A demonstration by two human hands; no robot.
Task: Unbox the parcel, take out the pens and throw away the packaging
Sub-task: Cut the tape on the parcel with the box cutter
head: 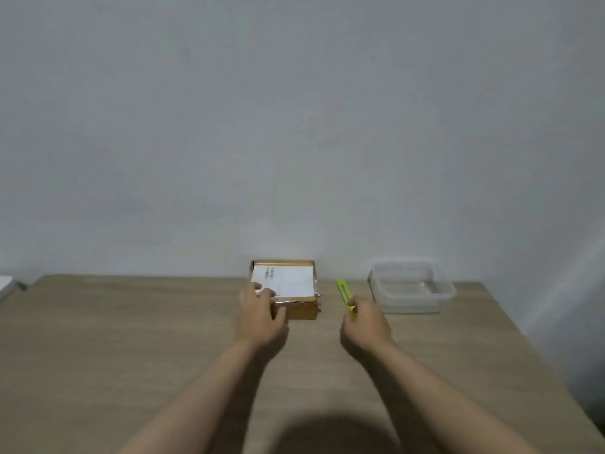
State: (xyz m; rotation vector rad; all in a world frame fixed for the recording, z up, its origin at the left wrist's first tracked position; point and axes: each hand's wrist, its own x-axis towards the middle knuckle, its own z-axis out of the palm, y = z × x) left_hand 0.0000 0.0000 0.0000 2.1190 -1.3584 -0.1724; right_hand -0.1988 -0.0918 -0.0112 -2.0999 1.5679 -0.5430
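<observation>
A small brown cardboard parcel (296, 290) with a white shipping label on top stands at the far middle of the wooden table (131, 339), closed. My left hand (260, 317) grips its near left corner, fingers on the label and thumb on the front face. A yellow-green utility knife (344, 294) lies just right of the parcel. My right hand (365, 324) is closed around the knife's near end. No pens are visible.
A clear plastic container (412, 286) stands at the far right of the table, close to the knife. A grey wall rises directly behind the table. A white object (6, 285) peeks in at the left edge.
</observation>
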